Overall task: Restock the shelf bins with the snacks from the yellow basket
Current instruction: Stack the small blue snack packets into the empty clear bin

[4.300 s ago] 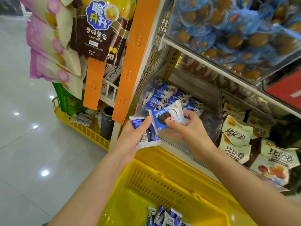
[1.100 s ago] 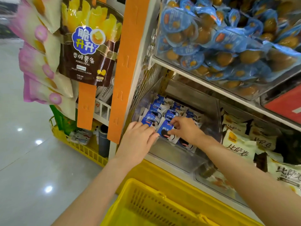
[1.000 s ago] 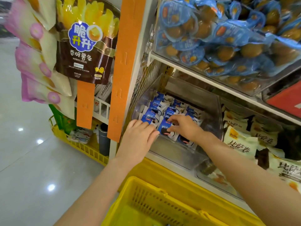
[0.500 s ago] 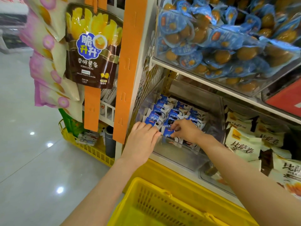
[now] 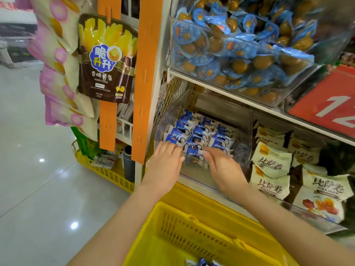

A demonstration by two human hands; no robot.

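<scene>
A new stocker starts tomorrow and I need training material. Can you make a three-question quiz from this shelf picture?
1. True or false: the yellow basket is empty.
2. The left hand and right hand are both at which bin? A) brown eggs in blue wrappers B) blue packets C) pink bags
3. Which hand is nearer the cream packets?

Key: 1. False: a few blue packets lie at its bottom. 2. B. 3. The right hand.
</scene>
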